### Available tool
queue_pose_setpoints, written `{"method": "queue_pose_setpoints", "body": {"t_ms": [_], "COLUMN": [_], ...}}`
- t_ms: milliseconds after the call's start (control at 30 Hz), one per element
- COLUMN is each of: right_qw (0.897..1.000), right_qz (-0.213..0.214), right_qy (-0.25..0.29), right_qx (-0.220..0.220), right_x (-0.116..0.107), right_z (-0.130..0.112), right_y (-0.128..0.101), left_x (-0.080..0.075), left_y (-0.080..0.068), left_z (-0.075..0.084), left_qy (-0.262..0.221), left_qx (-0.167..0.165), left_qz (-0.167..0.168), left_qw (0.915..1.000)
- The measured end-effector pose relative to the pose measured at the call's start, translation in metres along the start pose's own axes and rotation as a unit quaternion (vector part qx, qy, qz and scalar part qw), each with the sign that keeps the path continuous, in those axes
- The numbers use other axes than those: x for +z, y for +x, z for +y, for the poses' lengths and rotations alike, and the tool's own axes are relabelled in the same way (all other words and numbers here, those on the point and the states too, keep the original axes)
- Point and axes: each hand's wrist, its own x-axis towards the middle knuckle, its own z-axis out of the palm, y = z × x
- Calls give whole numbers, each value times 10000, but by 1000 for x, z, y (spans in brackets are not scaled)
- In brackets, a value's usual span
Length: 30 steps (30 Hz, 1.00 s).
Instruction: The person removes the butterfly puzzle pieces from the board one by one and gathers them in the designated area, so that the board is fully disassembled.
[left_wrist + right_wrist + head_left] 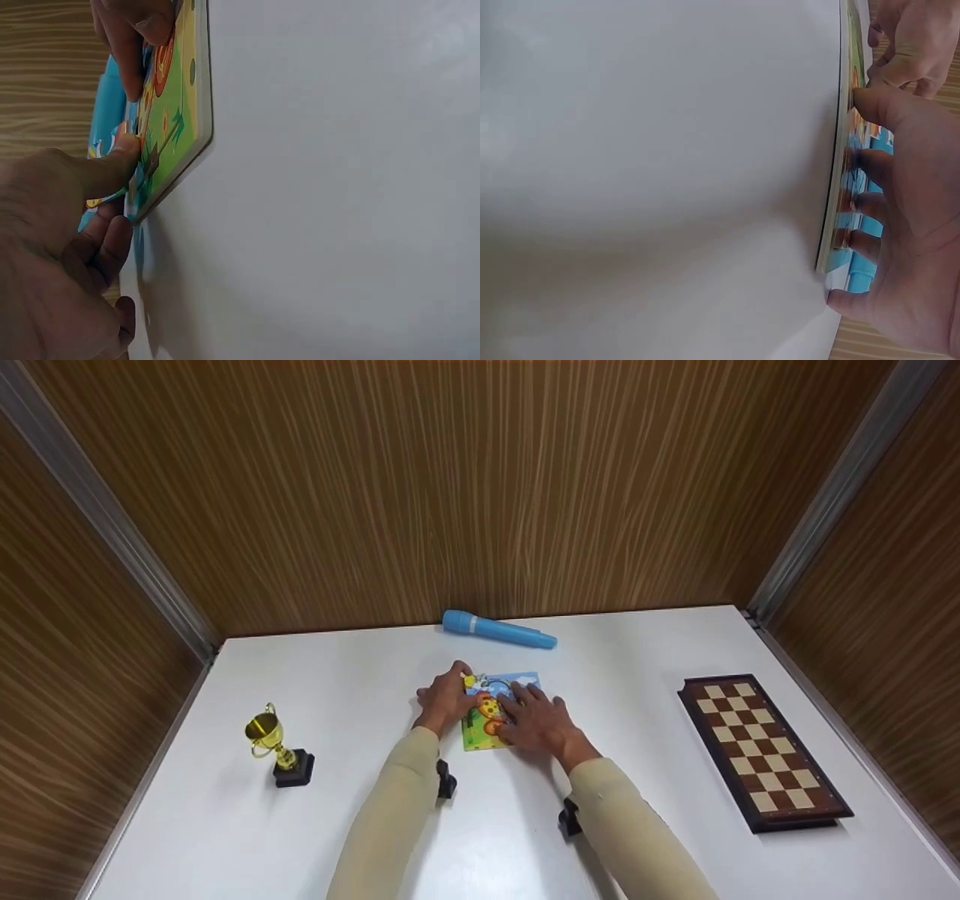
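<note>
A colourful picture puzzle board [475, 739] with rounded corners lies flat on the table, green and yellow at the near side, blue at the far side. My left hand [444, 701] is at its left edge. In the left wrist view its thumb and fingers pinch a small colourful puzzle piece [94, 202] at the board's far left corner, partly hidden by the hand. My right hand [536, 721] rests on the board's right half with spread fingers, its fingertips [866, 202] touching the picture side. That palm covers part of the board.
A blue toy microphone [499, 630] lies behind the board near the back wall. To the left stands a gold trophy cup [274, 739] on a black base. At the right lies a brown and cream chessboard case [761, 750]. Wood-grain panels [480, 495] enclose the white table.
</note>
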Motion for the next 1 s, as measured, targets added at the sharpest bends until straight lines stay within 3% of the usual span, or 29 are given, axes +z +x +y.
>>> {"method": "queue_pose_setpoints", "body": {"t_ms": [333,500,700,1000], "right_qw": [9993,9990,9985,9976], "right_qz": [252,369,433,519], "right_qy": [244,197,235,385], "right_qx": [-91,-162,-227,-245], "right_x": [4,4,5,8], "right_z": [4,7,10,13], "right_y": [2,2,2,2], "left_x": [-1,-4,-7,-4], "left_y": [-10,-21,-37,-61], "left_z": [-8,-12,-16,-26], "left_qy": [-874,-1359,-1533,-1642], "left_qx": [256,623,825,780], "left_qz": [295,331,-115,-576], "left_qw": [9954,9882,9847,9817]}}
